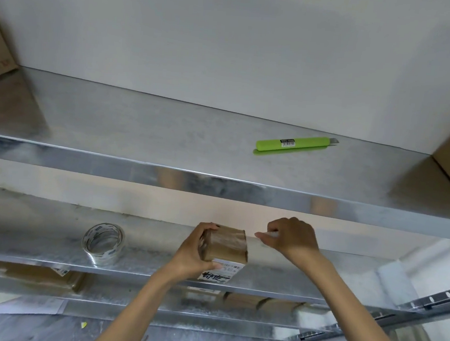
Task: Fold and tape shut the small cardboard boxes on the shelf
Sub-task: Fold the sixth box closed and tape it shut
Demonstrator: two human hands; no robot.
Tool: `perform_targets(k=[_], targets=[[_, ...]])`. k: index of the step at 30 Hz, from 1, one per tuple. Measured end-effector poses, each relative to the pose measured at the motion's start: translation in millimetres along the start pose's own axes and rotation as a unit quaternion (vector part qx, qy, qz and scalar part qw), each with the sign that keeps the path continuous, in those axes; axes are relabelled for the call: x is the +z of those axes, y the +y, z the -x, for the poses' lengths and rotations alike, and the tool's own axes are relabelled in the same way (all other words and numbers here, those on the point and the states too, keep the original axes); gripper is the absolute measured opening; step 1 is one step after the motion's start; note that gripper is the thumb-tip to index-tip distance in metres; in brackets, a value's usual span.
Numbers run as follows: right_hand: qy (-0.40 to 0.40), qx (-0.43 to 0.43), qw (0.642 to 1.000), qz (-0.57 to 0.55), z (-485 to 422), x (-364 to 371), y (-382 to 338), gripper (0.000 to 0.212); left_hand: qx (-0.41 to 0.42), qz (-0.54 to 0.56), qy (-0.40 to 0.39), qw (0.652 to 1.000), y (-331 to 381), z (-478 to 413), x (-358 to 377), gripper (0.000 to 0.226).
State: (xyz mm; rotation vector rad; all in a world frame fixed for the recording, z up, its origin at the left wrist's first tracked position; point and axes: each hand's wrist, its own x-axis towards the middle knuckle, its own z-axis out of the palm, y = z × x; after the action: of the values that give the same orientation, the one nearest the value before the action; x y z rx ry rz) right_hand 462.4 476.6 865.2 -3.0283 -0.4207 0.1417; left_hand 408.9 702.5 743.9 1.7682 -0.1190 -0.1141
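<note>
A roll of clear tape (pixel 103 244), its blue print unreadable, sits on the middle steel shelf (pixel 34 251). Over that shelf the left hand (pixel 190 254) curls round a small brown cardboard box (pixel 225 245), tape-glossed, its white label bearing bold black characters. Beside it the right hand (pixel 291 238) pinches a clear tape strip (pixel 271 233). A lime-green utility knife (pixel 297 144) lies on the shelf above.

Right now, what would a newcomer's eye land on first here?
A bright green plastic utility knife lies on the upper metal shelf. Below, the left hand grips a small brown cardboard box glossy with tape while the right hand pinches what looks like a strip of clear tape. A clear tape roll sits left of them.
</note>
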Motion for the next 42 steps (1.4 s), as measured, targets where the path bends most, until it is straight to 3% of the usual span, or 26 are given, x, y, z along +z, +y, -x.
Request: perform_targets(k=[7,10,13,16,19,23,25,27,28,30,32,34,36,38,42], targets=[[-0.054,0.024,0.995,-0.082,-8,51,-12,0.052,-0.036,0.002,0.004,0.999,-13,10,-11,0.077],[-0.083,0.031,0.991,-0.105,-11,60,-16,0.048,-0.057,-0.089,-0.026,0.994,-5,12,-21,0.08],[-0.097,0.045,0.987,-0.117,-13,65,-16,0.048,-0.148,-0.102,-0.061,0.982,23,-3,-25,0.07],[-0.103,0.045,0.987,-0.114,-13,66,-17,0.048,-0.212,-0.077,0.048,0.973,42,-16,0,0.042],[-0.105,0.056,0.984,-0.136,-14,71,-16,0.047,-0.167,-0.134,0.148,0.966,35,-11,23,0.038],[-0.12,0.064,0.972,-0.192,-14,81,-17,0.045,-0.121,-0.133,0.18,0.967,22,-7,20,0.019],[-0.121,0.064,0.967,-0.216,-14,83,-17,0.045,-0.128,-0.132,0.158,0.97,20,-9,16,0.014],[-0.115,0.067,0.962,-0.238,-11,83,-15,0.047,-0.161,-0.218,0.042,0.962,20,-15,5,0.032],[-0.11,0.067,0.961,-0.243,-10,84,-16,0.047,-0.177,-0.324,-0.03,0.929,23,-18,-4,0.056],[-0.107,0.07,0.963,-0.237,-10,84,-17,0.044,-0.117,-0.52,-0.117,0.838,37,-24,-13,0.104],[-0.115,0.083,0.963,-0.23,-11,84,-19,0.039,-0.041,-0.562,-0.182,0.806,47,-29,-7,0.123],[-0.128,0.091,0.961,-0.227,-13,83,-21,0.037,-0.014,-0.552,-0.215,0.805,50,-31,8,0.114],[-0.124,0.088,0.959,-0.241,-10,81,-19,0.038,0.021,-0.548,-0.182,0.816,46,-32,15,0.091],[-0.115,0.078,0.945,-0.298,-4,70,-11,0.044,0.057,-0.504,-0.143,0.85,46,-30,9,0.074],[-0.073,0.041,0.895,-0.438,8,28,8,0.052,0.068,-0.338,-0.105,0.933,50,-30,-16,0.065]])
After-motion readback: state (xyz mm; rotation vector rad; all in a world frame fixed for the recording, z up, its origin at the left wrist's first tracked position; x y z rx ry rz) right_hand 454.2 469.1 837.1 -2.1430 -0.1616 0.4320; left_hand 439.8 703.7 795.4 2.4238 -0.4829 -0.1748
